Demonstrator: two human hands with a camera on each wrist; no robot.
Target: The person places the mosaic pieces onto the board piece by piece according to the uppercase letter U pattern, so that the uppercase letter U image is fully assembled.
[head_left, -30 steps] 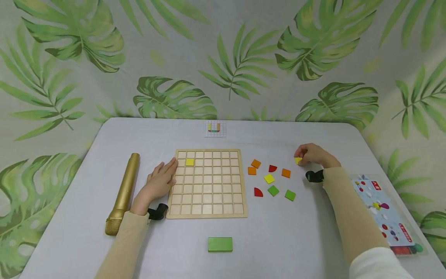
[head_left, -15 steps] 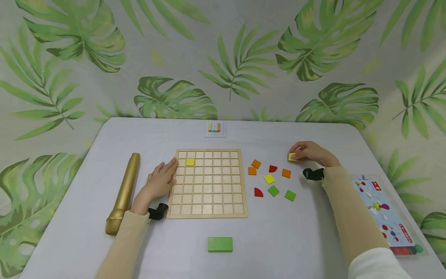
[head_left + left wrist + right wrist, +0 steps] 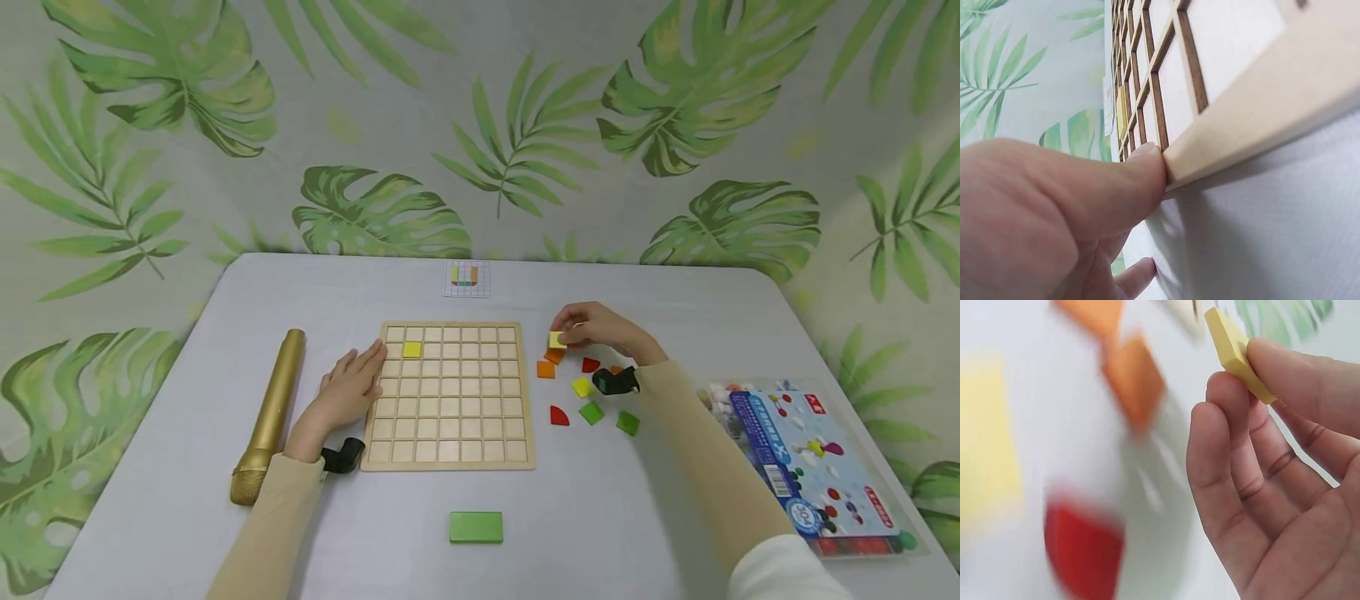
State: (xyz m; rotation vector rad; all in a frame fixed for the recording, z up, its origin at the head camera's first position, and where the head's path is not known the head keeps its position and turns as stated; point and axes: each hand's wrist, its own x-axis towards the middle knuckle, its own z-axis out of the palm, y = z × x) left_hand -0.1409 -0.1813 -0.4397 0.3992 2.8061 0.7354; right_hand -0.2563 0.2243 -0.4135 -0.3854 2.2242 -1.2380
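My right hand (image 3: pixel 600 329) pinches a yellow square tile (image 3: pixel 1235 355) between thumb and fingers, held above the orange tiles (image 3: pixel 546 369) right of the board. The wooden grid board (image 3: pixel 452 466) lies flat on the table; one yellow tile (image 3: pixel 412 350) sits in a cell near its upper left corner. My left hand (image 3: pixel 347 390) rests along the board's left edge with fingers extended, and in the left wrist view the thumb (image 3: pixel 1132 181) presses on the rim. Red quarter-round pieces (image 3: pixel 558 416), a loose yellow tile (image 3: pixel 582 387) and green tiles (image 3: pixel 592 412) lie on the cloth below the right hand.
A small card (image 3: pixel 467 279) with a coloured U pattern lies behind the board. To the left is a gold microphone (image 3: pixel 270 417), and a green block (image 3: pixel 476 527) lies in front. A clear box with a printed blue label (image 3: pixel 821 467) stands at the right.
My right hand has carried the yellow tile leftward from the far right of the loose pieces toward the board. My left hand has stayed at the board's edge.
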